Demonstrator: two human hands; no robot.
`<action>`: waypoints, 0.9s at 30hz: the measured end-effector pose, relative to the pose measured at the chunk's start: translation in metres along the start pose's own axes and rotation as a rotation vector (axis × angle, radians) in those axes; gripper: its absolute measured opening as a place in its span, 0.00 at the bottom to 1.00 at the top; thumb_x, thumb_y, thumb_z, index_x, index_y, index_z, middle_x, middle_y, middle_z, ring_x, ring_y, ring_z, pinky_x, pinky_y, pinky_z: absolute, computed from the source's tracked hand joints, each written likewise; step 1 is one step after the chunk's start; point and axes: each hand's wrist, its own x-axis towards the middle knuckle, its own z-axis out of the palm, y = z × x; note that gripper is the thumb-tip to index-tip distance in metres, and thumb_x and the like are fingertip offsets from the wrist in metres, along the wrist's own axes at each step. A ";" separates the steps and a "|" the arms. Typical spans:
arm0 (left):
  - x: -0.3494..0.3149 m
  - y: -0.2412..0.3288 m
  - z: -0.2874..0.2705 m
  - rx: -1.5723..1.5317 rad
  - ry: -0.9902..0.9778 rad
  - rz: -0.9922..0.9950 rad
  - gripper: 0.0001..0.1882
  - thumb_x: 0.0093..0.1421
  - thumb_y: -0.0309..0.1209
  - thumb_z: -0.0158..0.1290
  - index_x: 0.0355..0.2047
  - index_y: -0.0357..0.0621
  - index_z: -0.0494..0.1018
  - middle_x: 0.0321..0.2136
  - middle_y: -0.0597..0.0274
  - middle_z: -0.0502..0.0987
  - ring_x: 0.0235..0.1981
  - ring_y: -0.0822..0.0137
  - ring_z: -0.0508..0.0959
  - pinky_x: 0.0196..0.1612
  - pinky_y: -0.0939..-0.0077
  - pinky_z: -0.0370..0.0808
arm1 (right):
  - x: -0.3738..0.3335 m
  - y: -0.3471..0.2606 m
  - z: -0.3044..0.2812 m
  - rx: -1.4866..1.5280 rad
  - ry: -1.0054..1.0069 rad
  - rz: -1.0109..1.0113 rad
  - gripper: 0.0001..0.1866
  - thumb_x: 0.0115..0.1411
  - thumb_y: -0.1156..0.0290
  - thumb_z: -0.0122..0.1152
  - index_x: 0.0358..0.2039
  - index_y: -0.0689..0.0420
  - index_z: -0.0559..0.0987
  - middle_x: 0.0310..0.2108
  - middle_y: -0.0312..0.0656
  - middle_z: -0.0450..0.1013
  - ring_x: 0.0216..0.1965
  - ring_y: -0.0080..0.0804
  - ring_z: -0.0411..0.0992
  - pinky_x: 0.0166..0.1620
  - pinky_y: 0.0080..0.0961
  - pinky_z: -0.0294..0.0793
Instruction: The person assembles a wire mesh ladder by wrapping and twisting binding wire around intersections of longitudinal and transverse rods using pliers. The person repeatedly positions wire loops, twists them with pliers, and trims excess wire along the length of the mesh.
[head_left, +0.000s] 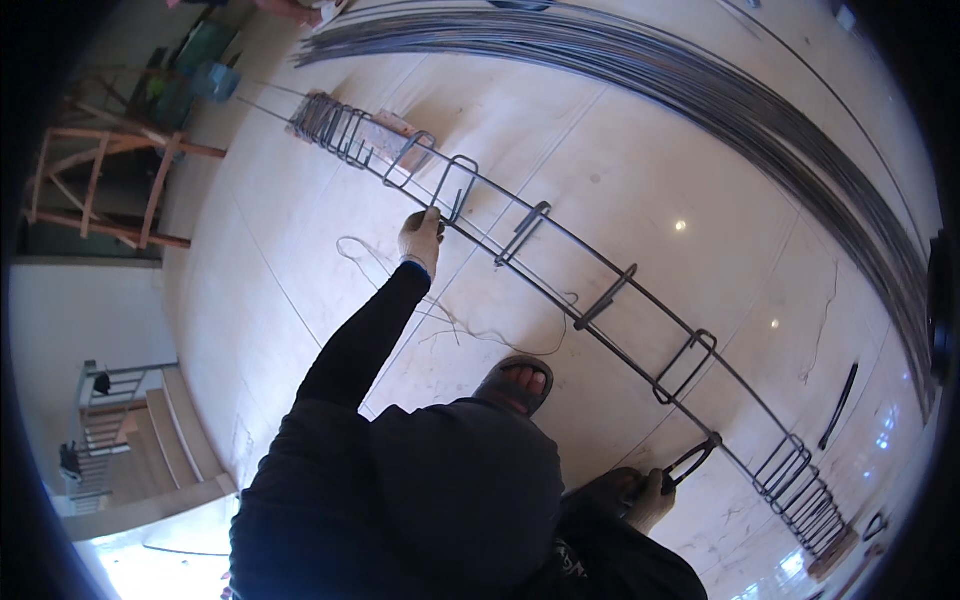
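Observation:
A long steel rebar frame [550, 285] runs diagonally from the upper left to the lower right, its two bars hung with several bent stirrups [607, 297]. My left hand [421, 240], in a pale glove with dark fingertips, is closed on the near bar beside a stirrup [458, 190]. Down at the right, my gloved right hand [650, 502] holds dark pincers [690, 460] by the handles. Their jaws meet the near bar between a single stirrup and the bunched stirrups [805, 490]. My leg hides part of the right forearm.
Wooden blocks [832, 553] lie under the frame's ends. Thin loose wire [455, 325] trails on the tiled floor near my sandalled foot [520, 383]. A large bundle of rods [640, 75] curves across the far side. Wooden trestles [100, 180] and steps [170, 440] stand left.

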 end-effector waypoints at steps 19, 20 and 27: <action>0.128 0.100 -0.070 1.047 0.029 0.700 0.15 0.65 0.46 0.63 0.43 0.51 0.86 0.44 0.54 0.86 0.47 0.47 0.84 0.49 0.51 0.80 | -0.016 -0.049 0.006 0.006 -0.113 0.117 0.18 0.70 0.64 0.60 0.24 0.61 0.75 0.14 0.41 0.70 0.11 0.31 0.69 0.15 0.29 0.68; 0.133 0.098 -0.075 1.065 0.012 0.770 0.15 0.65 0.45 0.62 0.43 0.51 0.86 0.44 0.53 0.86 0.46 0.46 0.84 0.49 0.51 0.80 | -0.015 -0.046 0.006 -0.002 -0.083 0.091 0.18 0.70 0.64 0.60 0.25 0.62 0.75 0.15 0.41 0.71 0.12 0.31 0.69 0.15 0.29 0.68; 0.143 0.079 -0.053 0.988 0.164 0.792 0.15 0.69 0.44 0.58 0.45 0.49 0.86 0.43 0.48 0.85 0.46 0.42 0.84 0.50 0.48 0.80 | -0.003 -0.011 -0.003 -0.006 -0.004 0.058 0.18 0.69 0.62 0.62 0.27 0.62 0.77 0.18 0.40 0.72 0.13 0.29 0.69 0.16 0.29 0.67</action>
